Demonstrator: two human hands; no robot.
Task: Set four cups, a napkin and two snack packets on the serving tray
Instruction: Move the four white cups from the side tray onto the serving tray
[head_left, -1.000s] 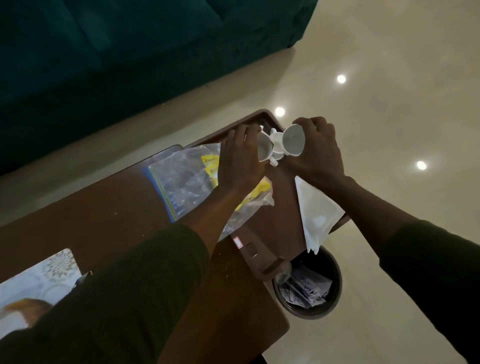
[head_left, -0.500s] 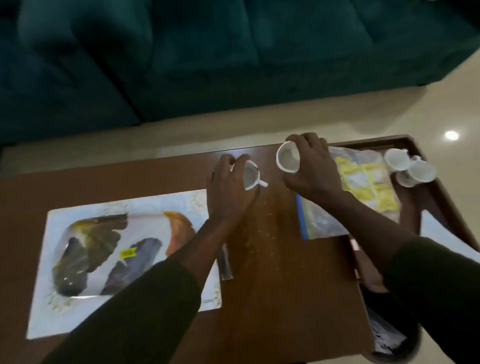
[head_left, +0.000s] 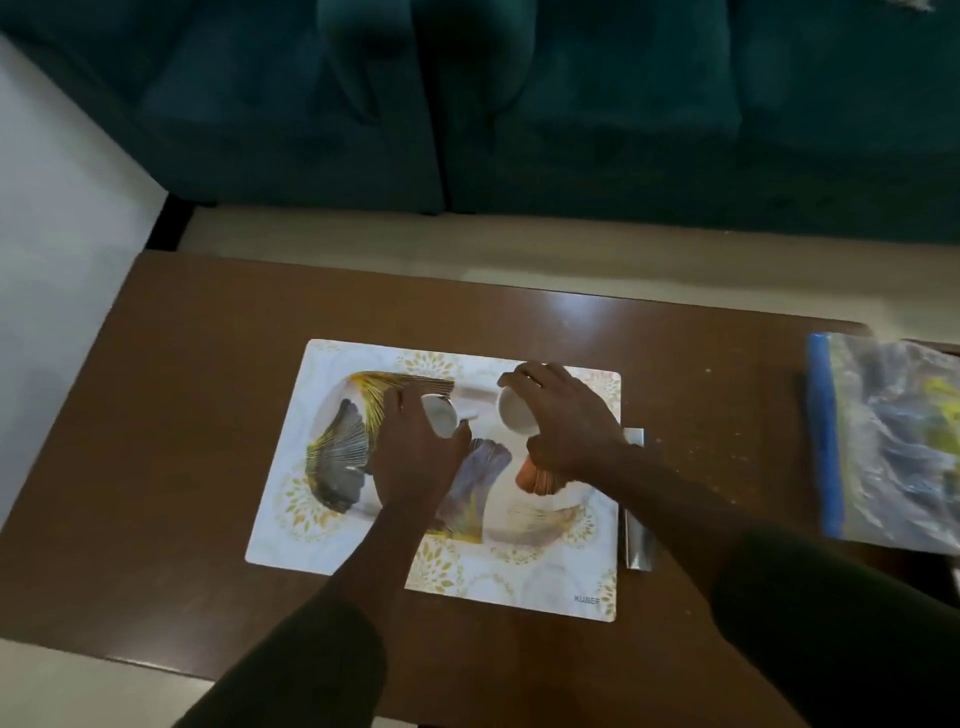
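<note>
Left hand (head_left: 415, 457) cup (head_left: 440, 419), right hand (head_left: 561, 426) cup (head_left: 515, 413), mouths tipped sideways

You've got a brown wood table (head_left: 182, 415) w/ a floral placemat (head_left: 519, 582) at center. Clear snack bag (head_left: 888, 441) lies at 3 o'clock; a shiny strip (head_left: 638, 540) touches the mat's right edge.

Bare table (head_left: 171, 415) left; plastic bag (head_left: 893, 441) right.
</note>
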